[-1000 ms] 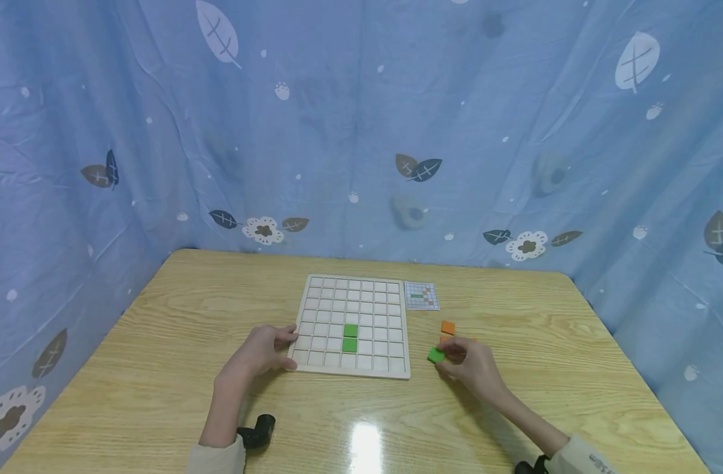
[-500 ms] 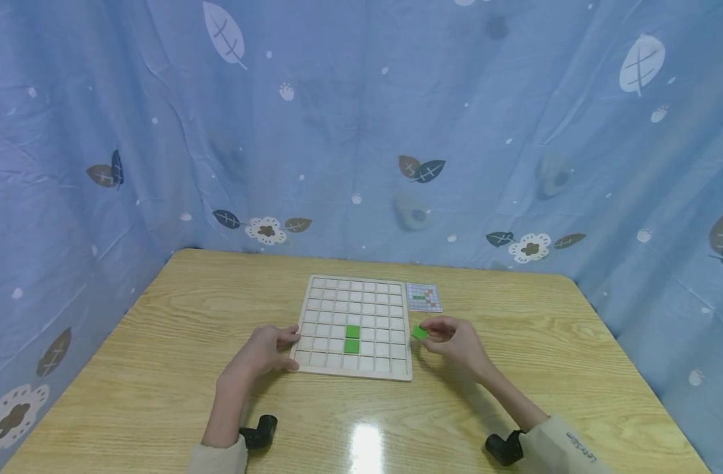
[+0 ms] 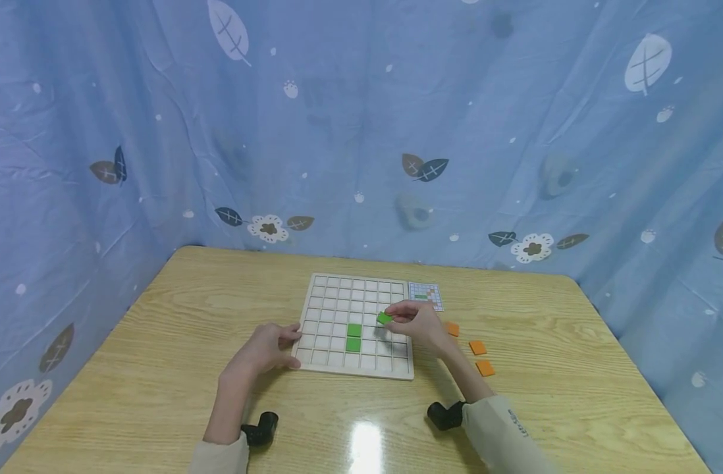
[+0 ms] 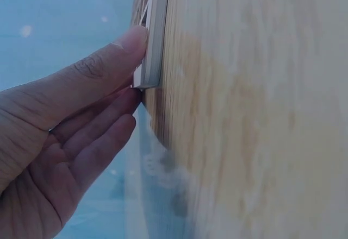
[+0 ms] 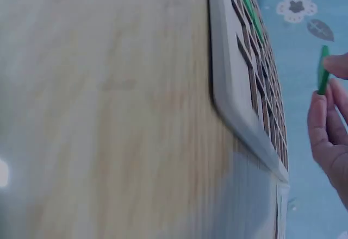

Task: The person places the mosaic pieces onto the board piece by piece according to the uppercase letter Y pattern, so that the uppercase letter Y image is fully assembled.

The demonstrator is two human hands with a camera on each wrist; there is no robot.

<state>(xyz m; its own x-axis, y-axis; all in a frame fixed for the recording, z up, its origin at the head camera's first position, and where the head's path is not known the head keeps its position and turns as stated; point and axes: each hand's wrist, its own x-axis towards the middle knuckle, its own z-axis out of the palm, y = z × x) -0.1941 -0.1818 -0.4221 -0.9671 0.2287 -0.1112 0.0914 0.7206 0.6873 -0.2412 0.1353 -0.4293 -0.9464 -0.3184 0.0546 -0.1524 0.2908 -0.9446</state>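
A white grid board (image 3: 332, 309) lies on the table, with two green square tiles (image 3: 353, 344) in neighbouring cells. At its left rim, my left hand (image 3: 263, 349) touches the edge, thumb near the front corner and fingers further back. The left wrist view shows the thumb (image 4: 98, 68) against the rim and relaxed fingers beside it. Above the board's right half, my right hand (image 3: 419, 322) pinches a green square tile (image 3: 384, 318) between thumb and fingertips. The right wrist view shows that tile (image 5: 323, 70) edge-on, raised off the board.
A small printed pattern card (image 3: 425, 289) lies beside the board's back right corner, partly behind my right hand. Several orange tiles (image 3: 484, 367) lie on the wooden table (image 3: 551, 368) to the right. A blue patterned curtain (image 3: 349, 131) hangs behind the table.
My right hand has carried the green tile leftward from beside the orange tiles to over the board, uncovering the orange tiles. My left hand has stayed at the board's left edge.
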